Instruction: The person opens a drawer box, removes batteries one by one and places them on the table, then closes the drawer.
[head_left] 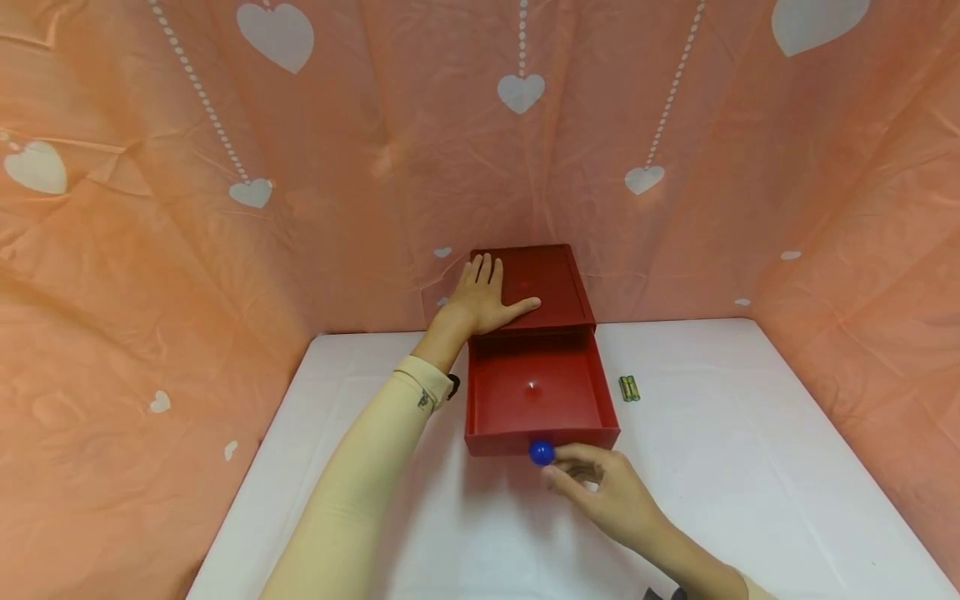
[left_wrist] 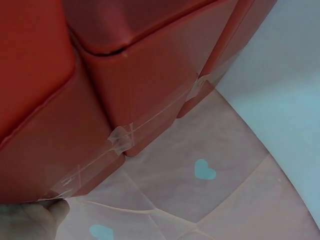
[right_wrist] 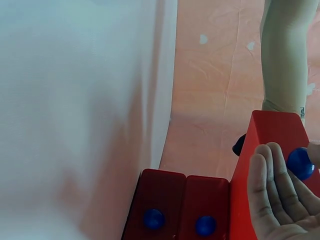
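A red drawer cabinet (head_left: 543,279) stands at the back of the table, its top drawer (head_left: 491,400) pulled far out. A small shiny spot shows on that drawer's floor. My left hand (head_left: 480,300) rests flat on the cabinet's top with the fingers spread; in the left wrist view only part of it shows at the lower left corner. At the drawer's front, my right hand (head_left: 600,483) pinches a round blue knob (head_left: 542,452) between thumb and index finger. In the right wrist view, two more drawers (right_wrist: 159,187) with blue knobs (right_wrist: 205,226) sit beside the pulled-out one.
Two small batteries (head_left: 629,388) lie side by side on the white table (head_left: 720,467), right of the drawer. An orange curtain (head_left: 390,167) with white hearts hangs behind and at both sides. Clear tape (left_wrist: 120,139) runs across the cabinet's joined sections.
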